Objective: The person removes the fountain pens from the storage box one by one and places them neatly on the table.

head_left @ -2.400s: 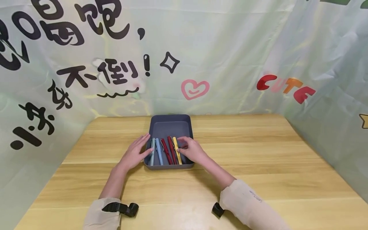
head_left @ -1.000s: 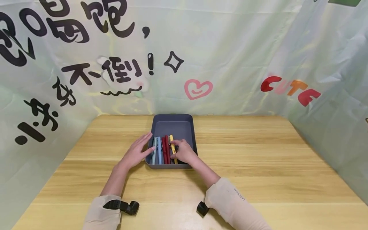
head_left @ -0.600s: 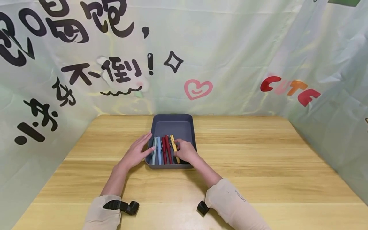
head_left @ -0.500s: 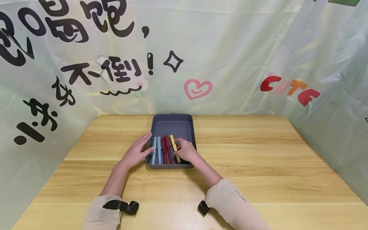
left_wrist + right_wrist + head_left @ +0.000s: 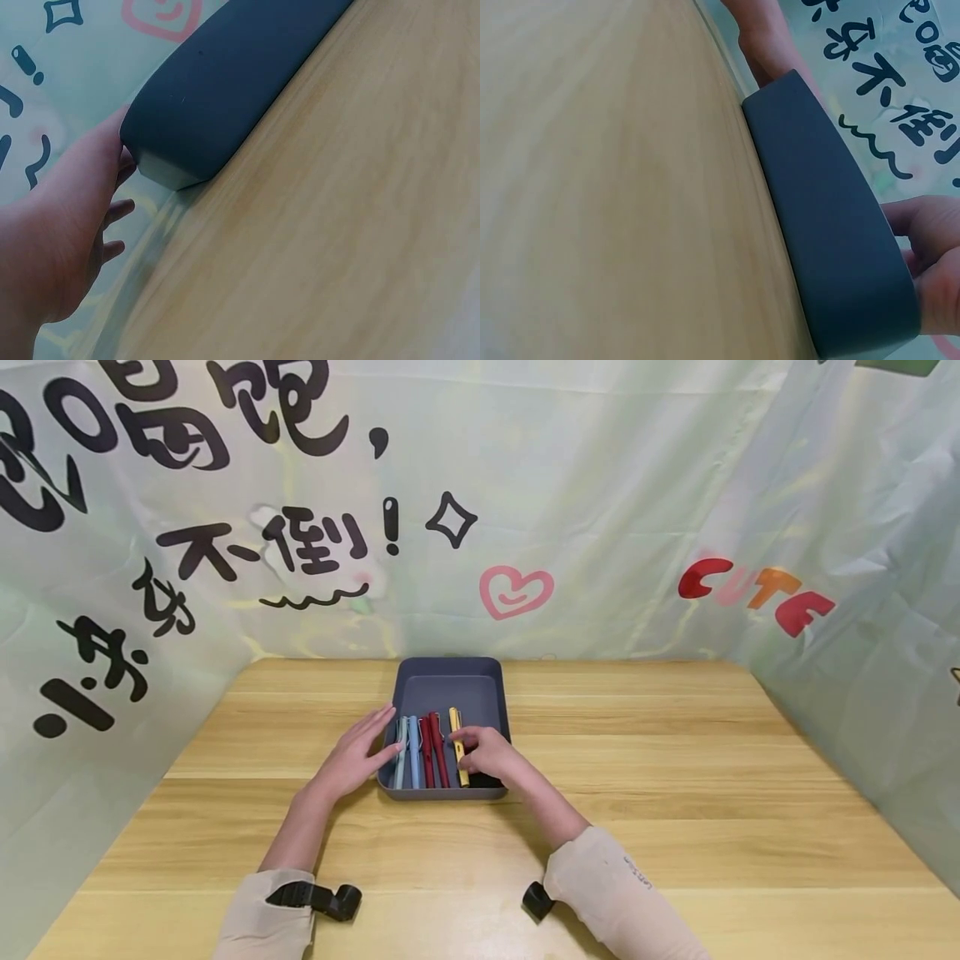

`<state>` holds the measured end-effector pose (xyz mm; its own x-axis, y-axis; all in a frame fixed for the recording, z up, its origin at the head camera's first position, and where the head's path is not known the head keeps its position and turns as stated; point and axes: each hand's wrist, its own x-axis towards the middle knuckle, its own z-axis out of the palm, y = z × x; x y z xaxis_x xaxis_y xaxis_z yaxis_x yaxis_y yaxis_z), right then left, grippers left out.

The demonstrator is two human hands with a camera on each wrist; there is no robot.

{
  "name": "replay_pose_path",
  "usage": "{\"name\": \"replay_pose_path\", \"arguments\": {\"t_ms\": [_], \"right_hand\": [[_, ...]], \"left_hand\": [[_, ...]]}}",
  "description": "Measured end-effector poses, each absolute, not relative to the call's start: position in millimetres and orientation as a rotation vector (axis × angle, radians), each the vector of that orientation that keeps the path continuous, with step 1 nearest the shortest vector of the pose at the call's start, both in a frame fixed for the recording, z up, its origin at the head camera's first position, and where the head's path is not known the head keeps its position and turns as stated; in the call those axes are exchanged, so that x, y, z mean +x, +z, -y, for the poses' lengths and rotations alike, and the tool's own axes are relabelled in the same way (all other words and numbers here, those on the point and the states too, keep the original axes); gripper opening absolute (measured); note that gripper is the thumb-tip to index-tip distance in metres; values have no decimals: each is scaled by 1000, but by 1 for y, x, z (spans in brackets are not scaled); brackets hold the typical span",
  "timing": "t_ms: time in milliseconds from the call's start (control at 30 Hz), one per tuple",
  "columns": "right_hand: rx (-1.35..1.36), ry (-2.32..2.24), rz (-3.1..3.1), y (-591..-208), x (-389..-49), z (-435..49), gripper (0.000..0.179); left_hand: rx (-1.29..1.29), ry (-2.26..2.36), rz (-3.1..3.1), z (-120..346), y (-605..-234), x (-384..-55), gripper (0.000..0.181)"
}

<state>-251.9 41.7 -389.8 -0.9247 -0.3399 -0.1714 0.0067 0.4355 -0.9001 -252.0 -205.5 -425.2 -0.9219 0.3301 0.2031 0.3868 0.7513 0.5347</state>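
A dark grey tray [image 5: 448, 693] holds several clip pens in a row in its near half. From the left stand a pale green pen [image 5: 401, 756], a light blue pen [image 5: 414, 756] and two dark red pens [image 5: 427, 756]. The yellow pen [image 5: 454, 720] is rightmost, slightly apart from the red ones. My right hand [image 5: 491, 753] pinches it between thumb and index finger. My left hand [image 5: 356, 756] rests at the tray's left side, fingers straight and thumb reaching over the rim near the pale green pen. In both wrist views the tray's wall [image 5: 202, 90] [image 5: 825, 225] hides the pens.
The tray stands on a wooden table [image 5: 637, 760] near its back edge. A printed cloth [image 5: 600, 510] encloses the back and sides. Inside the tray, a dark patch [image 5: 483, 781] shows at the near right corner below my right hand; I cannot tell what it is.
My right hand first reached left onto the yellow pen, near the red ones. Since then the hand and yellow pen have shifted right, widening the gap. My left hand has stayed put.
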Motion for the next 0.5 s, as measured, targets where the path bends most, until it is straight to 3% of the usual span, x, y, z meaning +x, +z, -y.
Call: {"name": "replay_pose_path", "arguments": {"t_ms": [500], "right_hand": [[-312,-1526,-2326,-378,-248,-55,50]], "left_hand": [[-573,-915,2847,205,-426,-253,69]]}}
